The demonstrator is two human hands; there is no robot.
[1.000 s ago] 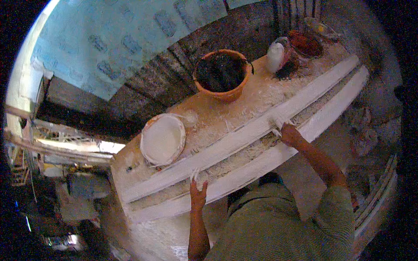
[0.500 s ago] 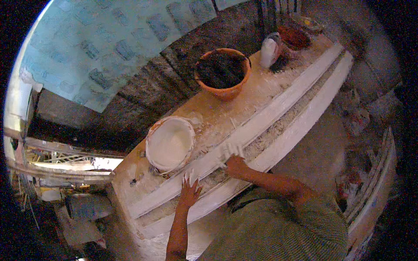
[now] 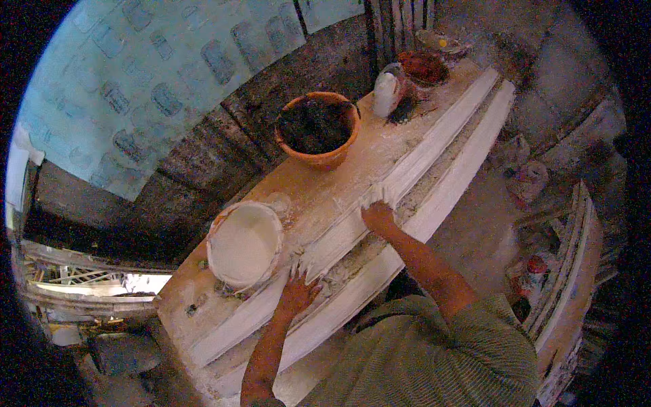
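Note:
Two long white plaster strips lie side by side across the table, a far strip [image 3: 325,252] and a near strip [image 3: 447,210]. My left hand [image 3: 297,295] rests on the far strip, its white-coated fingers spread. Farther along the same strip, my right hand [image 3: 380,216] lies over the top with whitened fingers stretched across it; nothing held can be made out. Crumbly, whitish residue fills the gap [image 3: 352,266] between the strips. Just beyond my left hand stands a tub of white material [image 3: 245,245].
An orange bucket with a dark inside [image 3: 319,161] stands at the table's [image 3: 183,285] far side. Behind it are a white-smeared container [image 3: 386,95] and a reddish bowl [image 3: 424,68]. Another long moulded piece [image 3: 566,285] leans at the right. Clutter [image 3: 532,271] lies on the floor beside it.
My right hand has slid up and right along the far strip, away from the tub. The left hand has shifted slightly the same way. The whole view has also shifted.

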